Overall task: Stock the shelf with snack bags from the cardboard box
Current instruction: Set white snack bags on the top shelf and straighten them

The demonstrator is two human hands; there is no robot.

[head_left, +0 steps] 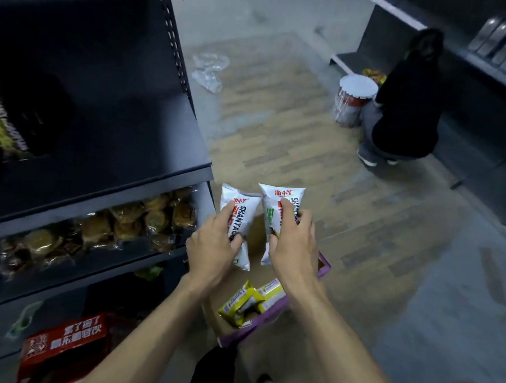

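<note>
Above the cardboard box [270, 319], the left hand [213, 245] and right hand [294, 244] each pinch a white snack bag [239, 220], best carried level to the dark shelf [123, 159] and stood upright, labels outward

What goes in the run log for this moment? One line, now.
left hand: holds white snack bag | right hand: holds second white bag | over cardboard box | shelf: not yet reached
</note>
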